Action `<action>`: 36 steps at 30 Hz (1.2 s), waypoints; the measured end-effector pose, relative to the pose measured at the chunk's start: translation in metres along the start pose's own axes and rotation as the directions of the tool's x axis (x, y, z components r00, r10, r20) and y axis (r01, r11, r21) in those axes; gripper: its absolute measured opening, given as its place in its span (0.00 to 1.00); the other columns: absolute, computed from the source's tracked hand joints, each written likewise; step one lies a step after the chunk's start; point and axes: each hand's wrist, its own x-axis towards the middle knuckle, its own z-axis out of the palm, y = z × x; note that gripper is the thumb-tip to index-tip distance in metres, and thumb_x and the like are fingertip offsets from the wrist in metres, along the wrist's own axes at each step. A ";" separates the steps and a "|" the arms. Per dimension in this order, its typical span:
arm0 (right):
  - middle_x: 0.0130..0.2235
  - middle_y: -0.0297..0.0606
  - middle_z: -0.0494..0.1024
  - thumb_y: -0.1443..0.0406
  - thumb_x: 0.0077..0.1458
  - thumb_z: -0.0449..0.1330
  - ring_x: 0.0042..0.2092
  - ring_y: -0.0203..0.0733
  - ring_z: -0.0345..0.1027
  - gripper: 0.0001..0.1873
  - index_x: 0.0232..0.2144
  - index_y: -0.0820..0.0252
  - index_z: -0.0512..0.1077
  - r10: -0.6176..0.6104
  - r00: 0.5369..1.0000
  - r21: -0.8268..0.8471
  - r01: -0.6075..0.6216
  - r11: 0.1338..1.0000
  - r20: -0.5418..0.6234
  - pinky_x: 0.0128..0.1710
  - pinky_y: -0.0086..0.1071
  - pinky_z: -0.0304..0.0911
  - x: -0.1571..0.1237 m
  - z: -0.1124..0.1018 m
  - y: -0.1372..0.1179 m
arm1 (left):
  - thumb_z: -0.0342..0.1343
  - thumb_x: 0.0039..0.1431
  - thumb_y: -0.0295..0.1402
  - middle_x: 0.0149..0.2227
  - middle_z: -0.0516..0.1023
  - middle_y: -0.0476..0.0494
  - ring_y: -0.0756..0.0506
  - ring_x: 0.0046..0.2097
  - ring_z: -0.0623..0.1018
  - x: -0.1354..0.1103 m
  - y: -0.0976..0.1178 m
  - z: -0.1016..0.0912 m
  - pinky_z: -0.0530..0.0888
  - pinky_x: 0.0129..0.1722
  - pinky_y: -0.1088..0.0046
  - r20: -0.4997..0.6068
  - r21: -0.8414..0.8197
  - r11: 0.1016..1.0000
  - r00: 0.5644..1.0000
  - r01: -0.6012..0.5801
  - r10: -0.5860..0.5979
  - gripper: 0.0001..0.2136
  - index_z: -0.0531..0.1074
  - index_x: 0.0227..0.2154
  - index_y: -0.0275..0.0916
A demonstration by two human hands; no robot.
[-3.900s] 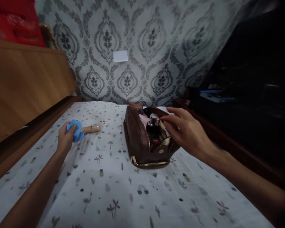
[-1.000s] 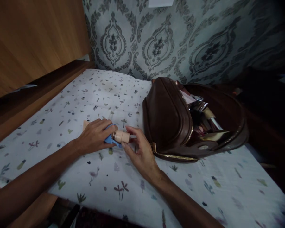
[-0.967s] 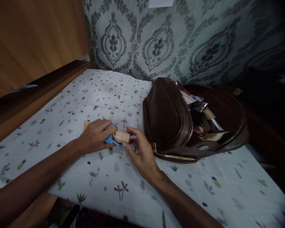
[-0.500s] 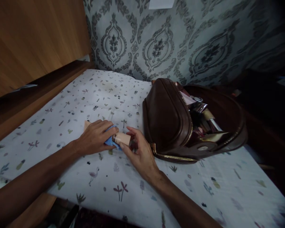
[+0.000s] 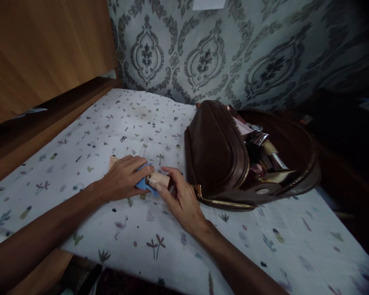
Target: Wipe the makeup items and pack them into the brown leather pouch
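Note:
A small beige cosmetic bottle (image 5: 158, 180) with a dark band lies sideways between my two hands, just above the table. My left hand (image 5: 123, 176) is closed round a blue cloth (image 5: 143, 183), which wraps the bottle's left part. At the bottle's right end, my right hand (image 5: 183, 199) grips it between thumb and fingers. Behind my left hand a flat beige piece (image 5: 112, 161) pokes out; the rest of it is hidden. The brown bag (image 5: 217, 151) stands close to the right of my right hand.
The bag's zipped top gapes, showing several cosmetics (image 5: 272, 157) inside. A white cloth (image 5: 160, 127) printed with plants and flamingos covers the table. A wooden cabinet (image 5: 49, 49) rises at the left, and a patterned wall (image 5: 175, 49) stands behind.
My right fingers have shifted slightly on the end of the bottle, the index finger moving a little left. My left hand, the cloth and the bag stay almost as they were.

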 end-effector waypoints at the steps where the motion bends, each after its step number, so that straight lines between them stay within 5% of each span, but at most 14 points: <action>1: 0.30 0.33 0.72 0.56 0.64 0.53 0.31 0.38 0.67 0.19 0.49 0.63 0.68 -0.011 1.000 -0.006 0.011 1.000 0.001 0.31 0.30 0.60 0.000 0.000 0.000 | 0.42 0.69 0.50 0.37 0.76 0.39 0.42 0.35 0.76 0.000 -0.001 0.000 0.73 0.31 0.65 -0.002 -0.001 1.000 1.000 -0.001 0.001 0.21 0.65 0.46 0.36; 6: 0.28 0.33 0.71 0.56 0.66 0.48 0.28 0.37 0.65 0.15 0.40 0.61 0.68 -0.001 1.000 -0.008 0.001 1.000 -0.003 0.29 0.30 0.58 0.000 0.001 0.000 | 0.45 0.68 0.50 0.40 0.77 0.38 0.41 0.38 0.78 0.001 0.003 0.000 0.74 0.33 0.65 0.043 -0.042 0.999 0.999 0.029 -0.028 0.21 0.64 0.49 0.37; 14: 0.22 0.28 0.67 0.56 0.63 0.51 0.24 0.35 0.60 0.12 0.33 0.57 0.65 0.022 1.000 0.027 -0.022 0.999 0.002 0.25 0.28 0.54 0.001 0.002 -0.001 | 0.48 0.70 0.36 0.52 0.77 0.28 0.37 0.53 0.77 0.008 0.032 0.005 0.70 0.53 0.55 0.067 -0.098 0.995 0.998 -0.007 0.013 0.28 0.47 0.65 0.26; 18: 0.22 0.28 0.66 0.56 0.63 0.52 0.24 0.34 0.59 0.13 0.30 0.57 0.64 0.025 1.000 0.019 -0.025 1.000 -0.007 0.25 0.28 0.54 0.001 0.001 -0.003 | 0.49 0.69 0.33 0.45 0.79 0.35 0.39 0.44 0.78 0.008 0.024 0.003 0.72 0.48 0.57 0.147 -0.049 0.999 0.989 -0.019 0.026 0.21 0.55 0.61 0.30; 22: 0.23 0.29 0.66 0.54 0.64 0.52 0.24 0.34 0.61 0.16 0.32 0.59 0.68 0.059 0.997 0.019 -0.058 0.998 -0.050 0.25 0.28 0.54 0.001 -0.001 -0.003 | 0.58 0.62 0.41 0.41 0.76 0.39 0.38 0.42 0.77 0.001 -0.003 -0.005 0.71 0.44 0.58 0.303 0.025 0.999 0.952 0.043 -0.048 0.22 0.63 0.53 0.34; 29: 0.26 0.31 0.70 0.56 0.64 0.54 0.27 0.35 0.64 0.14 0.41 0.60 0.70 0.002 0.990 0.016 0.001 1.000 -0.140 0.26 0.29 0.59 0.001 -0.002 0.000 | 0.57 0.62 0.44 0.40 0.75 0.43 0.41 0.40 0.76 -0.008 -0.030 -0.012 0.69 0.36 0.66 0.325 0.007 0.988 0.934 0.155 -0.149 0.17 0.66 0.47 0.40; 36: 0.42 0.40 0.75 0.61 0.64 0.57 0.42 0.41 0.71 0.13 0.49 0.56 0.70 -0.110 0.965 0.097 0.136 0.986 -0.240 0.37 0.32 0.70 0.001 0.001 0.005 | 0.54 0.65 0.44 0.35 0.74 0.45 0.45 0.34 0.75 -0.011 -0.039 -0.021 0.58 0.23 0.72 0.350 0.113 0.966 0.901 0.231 -0.256 0.12 0.67 0.39 0.41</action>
